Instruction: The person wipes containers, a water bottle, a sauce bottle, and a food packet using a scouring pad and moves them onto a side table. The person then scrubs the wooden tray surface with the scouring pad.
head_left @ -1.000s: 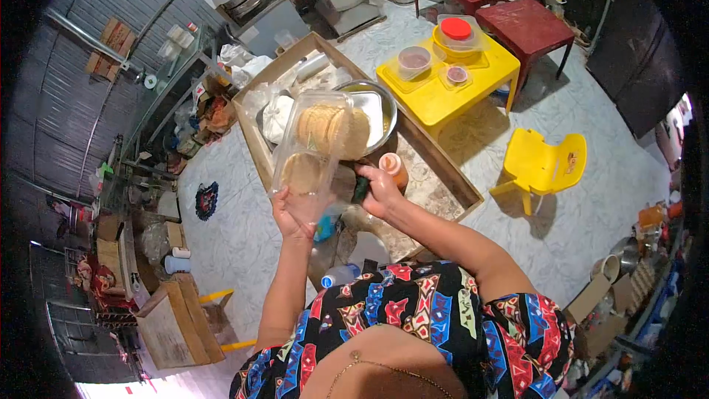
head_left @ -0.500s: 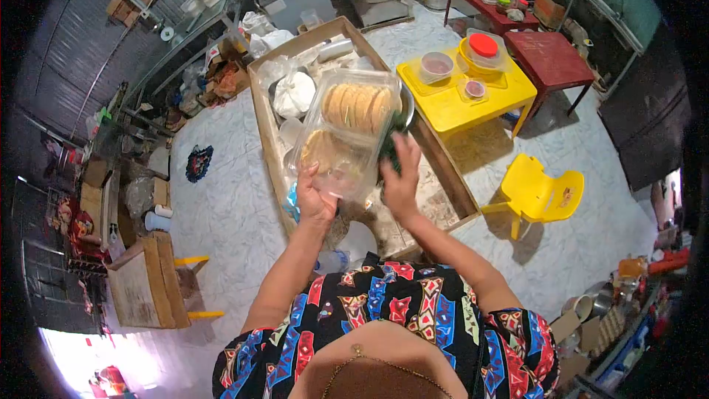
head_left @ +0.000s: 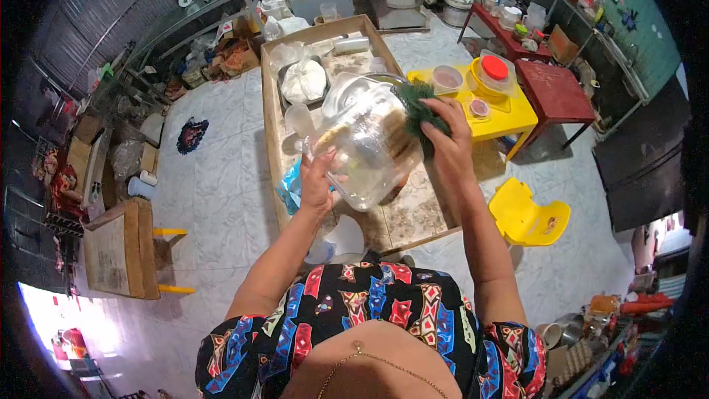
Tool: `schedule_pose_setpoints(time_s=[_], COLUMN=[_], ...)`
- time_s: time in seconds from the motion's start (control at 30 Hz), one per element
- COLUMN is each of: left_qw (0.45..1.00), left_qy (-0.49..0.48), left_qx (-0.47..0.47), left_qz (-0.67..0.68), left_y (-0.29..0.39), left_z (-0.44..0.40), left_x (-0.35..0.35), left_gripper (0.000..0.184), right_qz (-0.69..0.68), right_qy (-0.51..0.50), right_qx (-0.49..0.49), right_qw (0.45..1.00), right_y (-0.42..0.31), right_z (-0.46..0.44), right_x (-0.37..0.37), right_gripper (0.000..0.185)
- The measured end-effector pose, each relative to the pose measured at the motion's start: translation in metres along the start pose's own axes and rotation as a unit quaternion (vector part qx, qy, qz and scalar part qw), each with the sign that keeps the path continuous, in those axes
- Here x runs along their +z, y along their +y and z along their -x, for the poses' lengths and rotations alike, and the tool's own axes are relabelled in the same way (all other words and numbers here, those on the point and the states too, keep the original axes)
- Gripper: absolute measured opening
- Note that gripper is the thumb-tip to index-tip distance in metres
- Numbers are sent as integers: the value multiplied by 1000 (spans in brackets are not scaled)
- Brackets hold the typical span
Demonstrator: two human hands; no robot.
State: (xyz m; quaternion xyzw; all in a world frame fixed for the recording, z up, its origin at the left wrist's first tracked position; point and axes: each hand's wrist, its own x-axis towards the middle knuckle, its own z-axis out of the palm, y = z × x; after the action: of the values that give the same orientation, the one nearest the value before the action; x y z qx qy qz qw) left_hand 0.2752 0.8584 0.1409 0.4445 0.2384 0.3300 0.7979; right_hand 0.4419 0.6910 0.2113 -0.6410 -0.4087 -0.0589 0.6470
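Note:
My left hand (head_left: 319,181) is closed on the lower left edge of a clear plastic container (head_left: 362,170), which is tilted and shiny with glare above the wooden tray. Golden-brown round pieces (head_left: 391,129) show through the plastic, partly blurred. My right hand (head_left: 447,129) is wrapped round a dark green, frilly bundle (head_left: 417,103) at the container's upper right side. Whether the bundle touches the container, I cannot tell.
The wooden tray (head_left: 267,125) holds a white bag (head_left: 303,81), a clear cup (head_left: 299,120) and a blue packet (head_left: 291,186). A yellow table (head_left: 487,129) with tubs and a yellow chair (head_left: 528,214) stand to the right. A red table (head_left: 554,89) is behind them.
My right hand has moved right and up and now grips the green bundle in plain view. The container has turned and tilted in my left hand, so its contents show less clearly.

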Motion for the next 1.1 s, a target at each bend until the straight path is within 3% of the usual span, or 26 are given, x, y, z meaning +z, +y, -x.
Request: schedule_pose_setpoints(time_s=[0.07, 0.17, 0.3, 0.43, 0.53, 0.6, 0.67, 0.73, 0.8, 0.93, 1.0, 1.07, 1.1], left_qw=[999, 999, 998, 995, 999, 999, 999, 999, 999, 996, 996, 999, 999], left_qy=[-37, -16, -13, -58, 26, 9, -19, -39, -18, -54, -84, -24, -26], left_qx=[-13, 4, 51, 28, 8, 4, 17, -19, -37, -14, -9, 11, -28], left_qz=[-3, -29, 21, 76, -19, -34, -42, -7, 2, 75, 42, 41, 33], left_y=[-1, -5, -10, -1, 5, -2, -6, -7, -10, -29, -19, -3, -7], left_z=[9, 16, 8, 11, 17, 18, 19, 21, 18, -9, -11, -3, -10], left_x=[4, 12, 9, -6, -11, -18, -16, -9, -5, -36, -44, -38, -57], left_gripper=[46, 44, 31, 28, 38, 43, 43, 39, 40, 34, 31, 32, 35], right_qz=[175, 253, 137, 104, 153, 197, 253, 264, 251, 118, 103, 89, 103], right_qy=[-30, -75, -145, -252, -251, -202, -85, -78, -110, -251, -279, -306, -290], right_qx=[-3, -27, -190, -205, -203, -117, -133, -96, -87, -179, -211, -243, -239], right_qw=[984, 964, 961, 940, 934, 952, 954, 957, 958, 944, 931, 916, 921], right_y=[27, 15, -15, -26, 11, 22, 43, 39, 29, 1, -9, 2, 21], right_z=[3, 25, 72, 88, 75, 52, 29, 20, 21, 72, 91, 93, 88], right_x=[12, 40, 86, 71, 47, 31, 33, 43, 61, 85, 76, 61, 49], right_gripper=[41, 45, 39, 41, 42, 43, 43, 42, 49, 48, 42, 37, 35])
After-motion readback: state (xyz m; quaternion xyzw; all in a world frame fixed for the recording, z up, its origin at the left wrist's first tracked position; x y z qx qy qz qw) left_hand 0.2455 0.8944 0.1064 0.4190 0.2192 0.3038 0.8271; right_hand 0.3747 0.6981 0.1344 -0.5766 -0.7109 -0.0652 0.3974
